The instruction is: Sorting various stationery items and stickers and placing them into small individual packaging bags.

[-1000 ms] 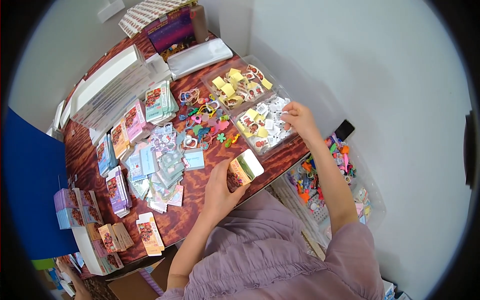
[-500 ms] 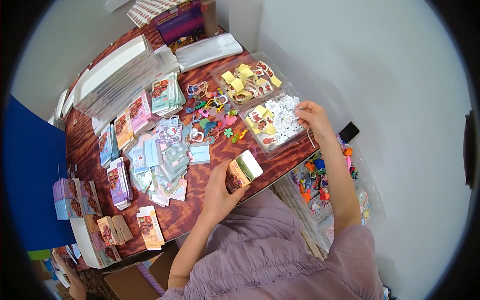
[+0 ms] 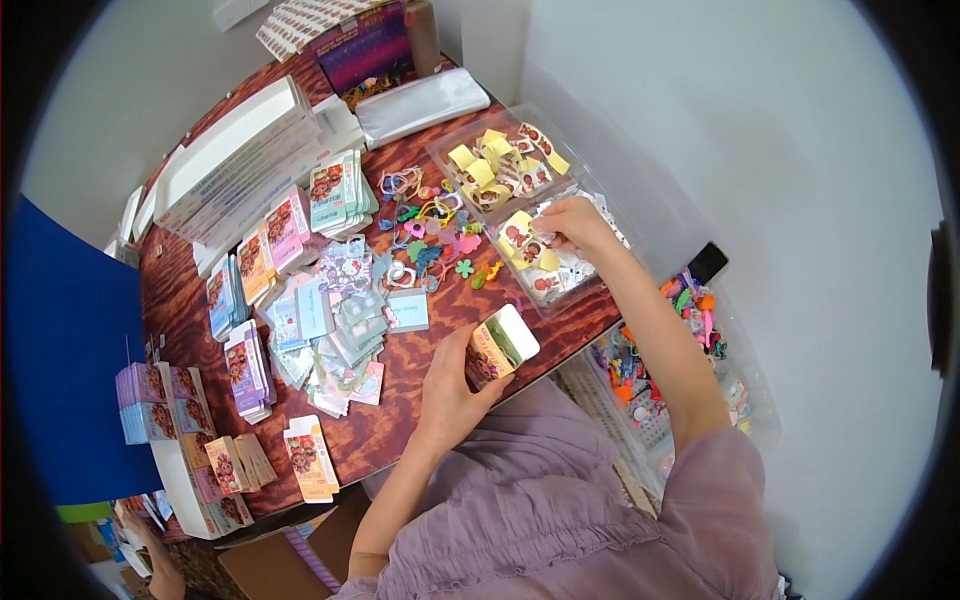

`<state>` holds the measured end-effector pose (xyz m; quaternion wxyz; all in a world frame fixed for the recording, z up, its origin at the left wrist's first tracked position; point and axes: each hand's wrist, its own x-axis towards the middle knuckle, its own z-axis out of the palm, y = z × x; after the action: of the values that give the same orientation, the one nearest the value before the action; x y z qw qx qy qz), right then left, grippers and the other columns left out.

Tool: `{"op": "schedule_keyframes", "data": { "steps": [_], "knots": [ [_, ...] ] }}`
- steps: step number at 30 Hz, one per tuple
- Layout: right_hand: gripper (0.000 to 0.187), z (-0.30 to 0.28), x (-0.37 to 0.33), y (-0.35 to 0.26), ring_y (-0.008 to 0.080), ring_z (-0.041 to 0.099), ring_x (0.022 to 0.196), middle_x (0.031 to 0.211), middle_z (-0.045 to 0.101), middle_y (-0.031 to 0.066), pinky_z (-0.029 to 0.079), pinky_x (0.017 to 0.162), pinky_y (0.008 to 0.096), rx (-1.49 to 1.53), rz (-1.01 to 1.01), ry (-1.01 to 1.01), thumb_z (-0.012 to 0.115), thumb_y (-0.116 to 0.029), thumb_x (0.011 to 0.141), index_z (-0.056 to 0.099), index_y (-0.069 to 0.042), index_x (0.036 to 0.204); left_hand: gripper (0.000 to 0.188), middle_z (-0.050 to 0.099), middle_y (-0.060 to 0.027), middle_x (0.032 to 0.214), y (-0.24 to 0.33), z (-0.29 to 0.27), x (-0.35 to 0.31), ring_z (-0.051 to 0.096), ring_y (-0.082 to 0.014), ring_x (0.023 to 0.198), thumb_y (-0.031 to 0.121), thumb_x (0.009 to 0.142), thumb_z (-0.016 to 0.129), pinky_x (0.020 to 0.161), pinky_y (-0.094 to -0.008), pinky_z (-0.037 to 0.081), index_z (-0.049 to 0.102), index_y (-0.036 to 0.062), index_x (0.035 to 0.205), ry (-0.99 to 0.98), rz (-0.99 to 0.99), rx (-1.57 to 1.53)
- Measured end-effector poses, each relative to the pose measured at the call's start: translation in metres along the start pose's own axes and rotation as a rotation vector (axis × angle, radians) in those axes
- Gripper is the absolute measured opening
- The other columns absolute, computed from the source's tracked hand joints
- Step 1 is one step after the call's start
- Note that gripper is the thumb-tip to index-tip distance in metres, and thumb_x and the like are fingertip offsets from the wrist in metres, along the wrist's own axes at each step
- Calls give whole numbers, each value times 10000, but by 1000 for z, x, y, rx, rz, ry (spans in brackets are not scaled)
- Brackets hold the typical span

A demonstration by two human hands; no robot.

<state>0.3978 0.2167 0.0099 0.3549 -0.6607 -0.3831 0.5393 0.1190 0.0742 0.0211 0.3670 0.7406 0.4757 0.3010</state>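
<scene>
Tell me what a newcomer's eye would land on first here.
Probably the jumble of bright plastic trinkets and cords on the table's middle, beside a spread of pastel packets. Next, the open orange carton in the left hand at the table's near edge, with the right hand at a clear divided tray beyond it. A big blue panel also fills the far left.
</scene>
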Motion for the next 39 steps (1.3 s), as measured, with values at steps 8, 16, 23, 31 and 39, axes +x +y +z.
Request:
{"op": "schedule_keyframes", "data": {
  "steps": [8,16,23,31,39],
  "knots": [
    [164,-3,14,13,74,572,551,729,630,22,356,406,216,84,28,-17,770,-111,811,679,-28,919,731,573,-186,1205,-7,-5,0,586,-356,1101,139,735,834,934,-416,484,461,3,1349,-15,-28,-30],
    [179,15,-1,-3,111,615,635,742,655,25,473,506,261,-256,-168,-67,789,-122,751,698,-25,870,742,586,-175,1214,-7,-5,-2,595,-336,1114,130,726,845,943,-401,490,476,15,1359,3,-23,-39],
    [186,17,-3,-6,113,602,580,680,627,20,493,512,289,-413,-240,133,794,-159,750,681,-14,780,752,594,-173,1231,-7,-12,-4,606,-325,1138,121,717,857,963,-387,493,486,17,1362,27,-21,-25],
    [145,-5,-60,-15,36,486,544,760,595,-41,316,440,164,347,6,-243,745,-174,879,652,-64,898,666,579,-181,1161,-9,-13,0,581,-359,1071,144,744,819,903,-426,490,480,14,1303,107,-16,26],
    [136,49,-100,-11,19,533,588,723,667,-1,381,493,208,-124,-152,-428,753,-108,859,674,-6,817,717,553,-190,1287,-7,-10,-6,540,-374,1176,137,732,809,927,-446,502,450,2,1337,175,5,196]
  ]
}}
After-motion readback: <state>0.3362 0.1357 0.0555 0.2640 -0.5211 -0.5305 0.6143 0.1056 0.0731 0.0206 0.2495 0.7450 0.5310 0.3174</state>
